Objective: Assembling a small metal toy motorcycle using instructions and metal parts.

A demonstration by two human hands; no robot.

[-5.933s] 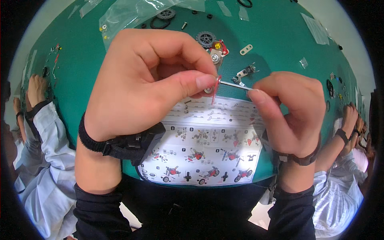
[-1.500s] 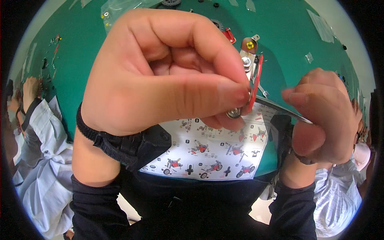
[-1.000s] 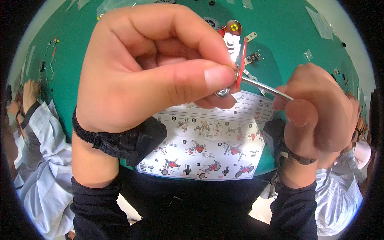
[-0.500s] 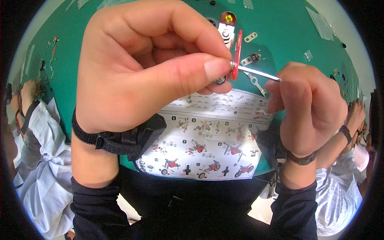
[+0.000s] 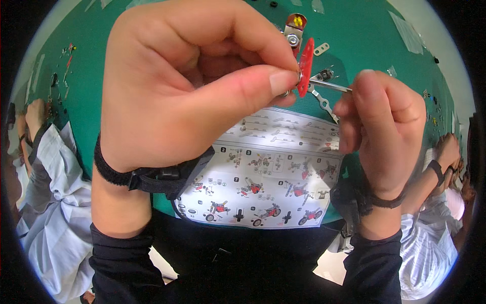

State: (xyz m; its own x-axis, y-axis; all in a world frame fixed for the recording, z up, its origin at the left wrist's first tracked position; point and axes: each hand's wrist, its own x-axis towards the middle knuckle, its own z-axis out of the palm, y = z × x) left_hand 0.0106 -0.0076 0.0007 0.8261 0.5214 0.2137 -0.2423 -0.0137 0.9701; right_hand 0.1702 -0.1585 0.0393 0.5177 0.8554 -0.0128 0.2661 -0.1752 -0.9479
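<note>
Between the thumb and forefinger of my left hand (image 5: 202, 91) is a small metal model assembly, pinched at a nut behind its red plate (image 5: 306, 66). A silver bracket (image 5: 293, 39) with a round bolt and a yellow-centred end (image 5: 299, 21) sticks up past my fingers; the rest is hidden by them. My right hand (image 5: 387, 121) is closed on a hex key (image 5: 330, 85). Its straight shaft reaches left to the face of the red plate; its other end is hidden in my fingers.
Under my hands lies a printed instruction sheet (image 5: 263, 175) on the green table (image 5: 167, 202). Beyond the red plate are a flat wrench (image 5: 324, 104), a small holed strip (image 5: 321, 49) and a dark metal part (image 5: 326, 74). Other people's arms (image 5: 445, 152) rest at both sides.
The assembly has shifted slightly right, and its red plate has turned to show more of its face. My right hand has moved a little left and its fingers have rolled around the hex key.
</note>
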